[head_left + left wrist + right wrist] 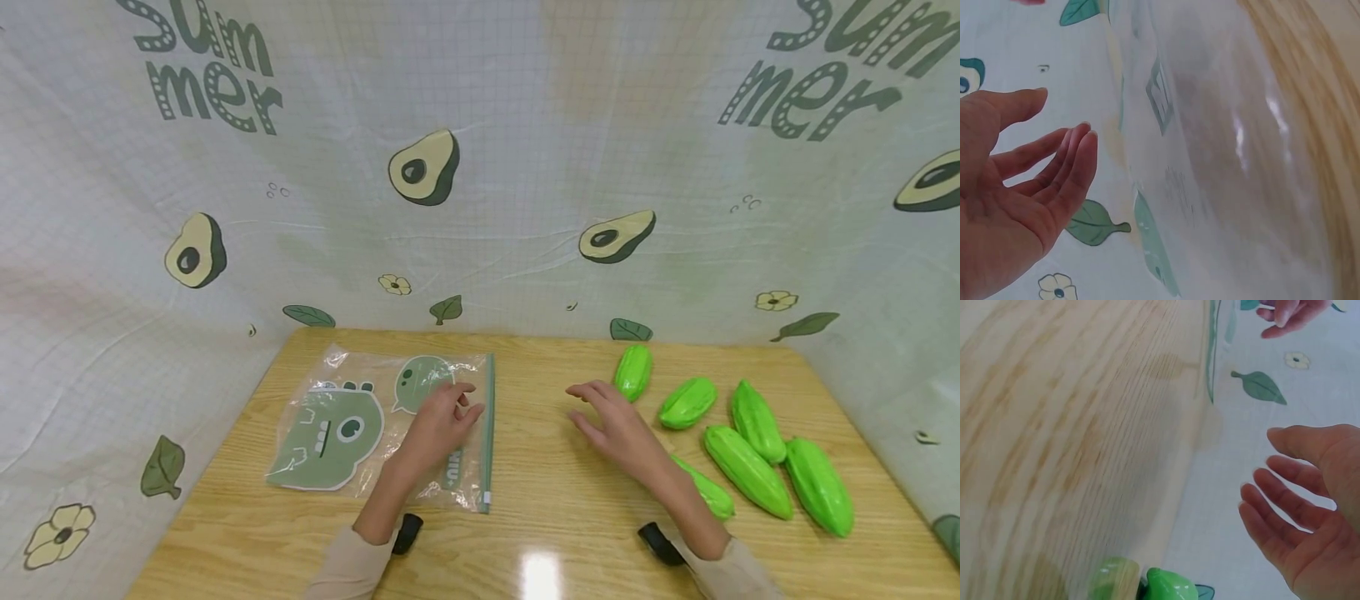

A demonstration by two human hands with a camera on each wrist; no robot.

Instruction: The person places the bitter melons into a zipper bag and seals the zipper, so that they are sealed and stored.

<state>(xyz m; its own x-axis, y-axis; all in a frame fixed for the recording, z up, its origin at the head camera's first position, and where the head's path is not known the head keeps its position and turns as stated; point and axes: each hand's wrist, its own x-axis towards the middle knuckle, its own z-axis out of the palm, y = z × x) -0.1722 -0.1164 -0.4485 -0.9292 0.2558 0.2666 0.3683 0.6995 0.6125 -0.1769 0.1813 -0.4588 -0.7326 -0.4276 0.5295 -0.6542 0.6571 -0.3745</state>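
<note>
A clear zip bag [468,433] printed with a green monster lies flat on the left of the table, its green slider edge toward the middle. Above the bag hovers my left hand [442,421], fingers loosely bent, holding nothing; the left wrist view shows its palm [1016,206] apart from the plastic. My right hand [615,421] is over the table to the right of the bag, relaxed and holding nothing. Beside it lie several bright green ridged fruits, star fruit in look, the closest being a small one [633,372]. My right forearm partly hides another [705,492].
Further right on the wooden table [540,483] are more green fruits, among them a long one [747,472] and one near the right edge [819,487]. A white cloth [510,167] printed with avocados hangs behind and along both sides.
</note>
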